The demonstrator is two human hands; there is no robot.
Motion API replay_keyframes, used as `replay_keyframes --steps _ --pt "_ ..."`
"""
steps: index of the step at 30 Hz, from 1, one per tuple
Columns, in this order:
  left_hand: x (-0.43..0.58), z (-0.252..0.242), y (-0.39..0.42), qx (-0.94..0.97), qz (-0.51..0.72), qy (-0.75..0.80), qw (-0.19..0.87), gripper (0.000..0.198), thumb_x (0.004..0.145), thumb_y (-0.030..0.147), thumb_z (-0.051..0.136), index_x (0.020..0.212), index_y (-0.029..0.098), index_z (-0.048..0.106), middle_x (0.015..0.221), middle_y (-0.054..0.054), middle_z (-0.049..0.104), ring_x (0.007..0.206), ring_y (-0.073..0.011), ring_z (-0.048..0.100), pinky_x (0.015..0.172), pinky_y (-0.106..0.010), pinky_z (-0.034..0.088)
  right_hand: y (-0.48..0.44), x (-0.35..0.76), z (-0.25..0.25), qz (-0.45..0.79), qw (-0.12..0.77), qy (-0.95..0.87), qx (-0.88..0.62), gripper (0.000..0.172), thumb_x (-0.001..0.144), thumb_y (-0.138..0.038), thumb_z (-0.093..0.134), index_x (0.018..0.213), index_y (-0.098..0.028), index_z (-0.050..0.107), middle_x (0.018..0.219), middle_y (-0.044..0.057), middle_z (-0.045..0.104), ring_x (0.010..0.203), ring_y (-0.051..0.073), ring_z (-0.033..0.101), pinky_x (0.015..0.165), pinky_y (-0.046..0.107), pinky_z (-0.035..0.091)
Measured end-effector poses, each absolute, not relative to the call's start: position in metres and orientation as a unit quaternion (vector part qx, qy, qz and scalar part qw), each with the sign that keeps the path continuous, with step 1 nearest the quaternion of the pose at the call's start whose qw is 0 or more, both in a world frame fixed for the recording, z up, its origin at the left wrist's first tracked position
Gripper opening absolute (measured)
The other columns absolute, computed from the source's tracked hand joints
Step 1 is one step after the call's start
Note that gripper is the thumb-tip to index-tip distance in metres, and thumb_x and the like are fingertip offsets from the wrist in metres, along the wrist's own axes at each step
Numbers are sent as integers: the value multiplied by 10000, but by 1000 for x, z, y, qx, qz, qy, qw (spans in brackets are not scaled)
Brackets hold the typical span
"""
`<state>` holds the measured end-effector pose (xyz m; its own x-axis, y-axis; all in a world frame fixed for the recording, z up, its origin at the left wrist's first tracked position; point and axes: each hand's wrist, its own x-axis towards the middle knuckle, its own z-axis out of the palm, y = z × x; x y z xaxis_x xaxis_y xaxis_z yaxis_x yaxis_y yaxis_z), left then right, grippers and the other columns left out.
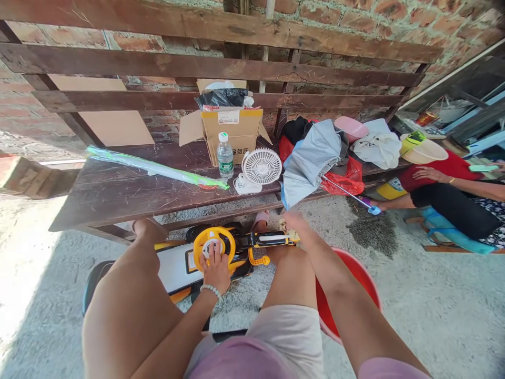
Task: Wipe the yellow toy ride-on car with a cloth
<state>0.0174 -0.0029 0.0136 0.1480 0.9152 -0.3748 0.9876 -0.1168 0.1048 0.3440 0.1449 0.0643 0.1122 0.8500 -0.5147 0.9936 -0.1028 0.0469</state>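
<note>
Between my legs stands a yellow, white and black toy ride-on excavator (173, 269). My left hand (216, 268) lies on its yellow steering wheel (198, 243), fingers stretched and slightly apart over the white hub; a beaded bracelet circles the wrist. At the far end of the toy's yellow-and-black arm (272, 239) is my right hand (296, 223), smeared by motion, so its fingers are unclear. Against that hand shows a pale cream piece (291, 235), whose kind I cannot make out. An orange-yellow curved part (259, 260) sticks out beside the wheel.
A wooden bench (114, 181) carries a wrapped long item (158, 171), water bottle (225, 158), cardboard box (240, 131), white fan (262, 166) and silver umbrella (311, 163). A red basin (355, 273) stands by my right leg. Another person's hand (432, 175) shows at right.
</note>
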Motion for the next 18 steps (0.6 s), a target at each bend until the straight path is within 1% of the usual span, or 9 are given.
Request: replay_keyframes --steps 2,4,5,7,10,13,16,18 --pt "18 13 -3 739 -108 644 167 398 996 180 597 1368 154 736 1871 -162 139 1740 -421 98 1353 -737 162 139 340 67 -155 197 639 727 261 936 -104 692 1170 -80 805 1202 241 795 1174 315 742 998 387 496" --pt "18 14 -4 741 -107 643 162 396 990 182 608 1363 158 739 1870 -160 146 1738 -423 112 1353 -739 167 130 334 70 -122 175 641 737 354 963 -98 658 1300 -129 760 1346 223 750 1281 313 694 1040 386 477" --pt "18 14 -4 743 -105 642 158 393 991 182 605 1360 158 740 1868 -160 152 1738 -420 119 1354 -738 166 124 332 71 -108 151 641 744 370 974 -109 650 1328 -160 744 1370 201 739 1294 303 682 1041 376 475" --pt "19 16 -4 748 -97 639 155 392 1000 175 580 1359 147 736 1866 -164 154 1739 -410 126 1356 -739 161 111 331 75 -98 80 636 761 357 990 -143 642 1332 -196 729 1349 161 742 1252 272 689 1011 344 482" --pt "21 20 -3 742 -93 642 170 419 1005 117 507 1364 132 722 1866 -168 145 1743 -388 120 1358 -739 159 87 335 79 -137 -46 606 782 361 975 -179 658 1329 -216 721 1282 121 761 1122 230 720 954 308 510" --pt "20 22 -1 736 -91 644 188 436 987 78 491 1356 134 717 1868 -164 138 1747 -376 105 1362 -734 145 58 328 79 -184 -172 582 773 404 925 -180 658 1322 -213 721 1229 97 780 1059 225 736 970 334 553" --pt "17 21 -1 739 -77 639 201 416 960 100 560 1342 143 720 1874 -163 115 1748 -383 86 1361 -743 122 28 299 76 -190 -279 615 713 455 881 -187 634 1327 -183 725 1253 121 776 1097 249 738 1020 392 584" --pt "14 20 -1 743 -64 634 203 411 945 124 595 1334 149 725 1875 -163 114 1749 -383 78 1360 -749 111 14 269 76 -163 -296 672 659 517 872 -186 632 1382 -165 714 1355 159 744 1201 282 712 1081 433 577"
